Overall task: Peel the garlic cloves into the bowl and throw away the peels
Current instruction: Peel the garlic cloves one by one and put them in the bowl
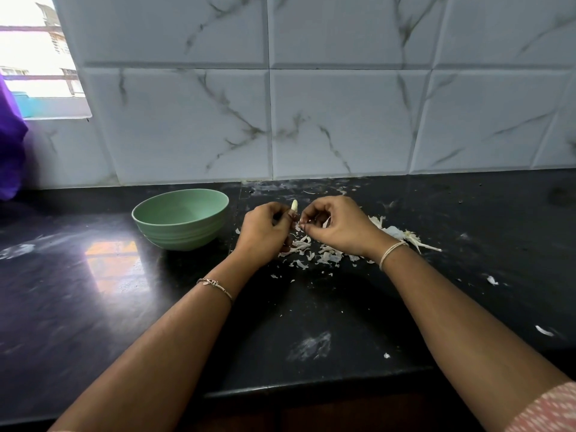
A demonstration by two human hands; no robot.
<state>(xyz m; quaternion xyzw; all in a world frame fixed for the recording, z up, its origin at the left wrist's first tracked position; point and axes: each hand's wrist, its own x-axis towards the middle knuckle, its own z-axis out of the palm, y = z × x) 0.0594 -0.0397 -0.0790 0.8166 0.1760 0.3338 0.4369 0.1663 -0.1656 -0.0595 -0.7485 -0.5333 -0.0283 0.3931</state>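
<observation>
Sitting at nine o'clock from the hands, the bowl (180,218) rests on the surface (149,313). The left hand (265,232) grips a clove (294,204) in curled fingers, its tip toward twelve. The right hand (335,226) has its fingers curled and pinched, contents unclear. Peels (314,252) lie at six.

Setting: home kitchen. Dark polished stone surface (311,307) runs against a far wall of white marble-veined tiles (343,120). One window (34,57) at far left, daylight, buildings outside. Green bowl (180,233) and scattered garlic peels (314,251) on the surface.
</observation>
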